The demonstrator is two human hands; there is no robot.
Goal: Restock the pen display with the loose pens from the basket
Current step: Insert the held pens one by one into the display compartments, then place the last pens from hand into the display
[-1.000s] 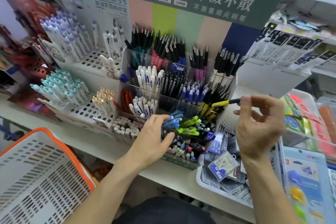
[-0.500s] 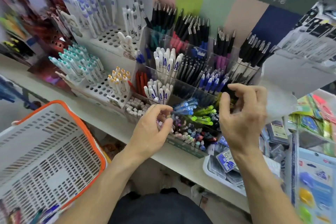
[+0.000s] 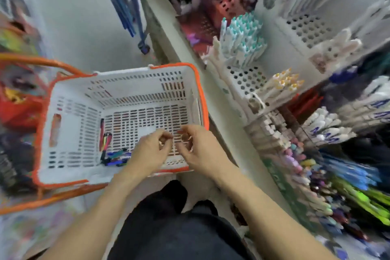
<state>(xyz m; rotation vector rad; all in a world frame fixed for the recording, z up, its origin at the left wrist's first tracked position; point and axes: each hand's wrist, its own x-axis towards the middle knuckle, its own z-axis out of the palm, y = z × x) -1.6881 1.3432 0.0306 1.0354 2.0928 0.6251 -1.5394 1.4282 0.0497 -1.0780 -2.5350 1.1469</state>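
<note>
White plastic slatted basket point(image 3: 69, 124) with an orange rim sits under both hands, its near edge just below the wrists. The left hand point(image 3: 150, 152) hovers over the basket's near right part, fingers loosely curled with thumb and forefinger tips close together; nothing shows between them, though blur makes that hard to confirm. The right hand point(image 3: 197, 150) is just beside it, almost touching fingertip to fingertip, its fingers likewise loosely bent and apparently holding nothing.

Just left of the left hand, on the basket floor, lies a small cluster of loose pens point(image 3: 117, 157), blue and dark ones in a heap. A little farther left of that hand, two or three red and dark pens point(image 3: 104, 138) lie side by side, running away from the person.

Right of the right hand, past the basket rim, runs a pale shelf edge point(image 3: 228, 120), and on it stands the pen display point(image 3: 316, 133): white pens with blue print beyond the hand to the right, pastel-capped pens nearer, blue and green pens point(image 3: 358, 192) well off to the lower right. Farther up from the right hand, teal-capped white pens point(image 3: 242, 38) stand in a perforated white rack point(image 3: 244, 78). The whole view is smeared by motion
</note>
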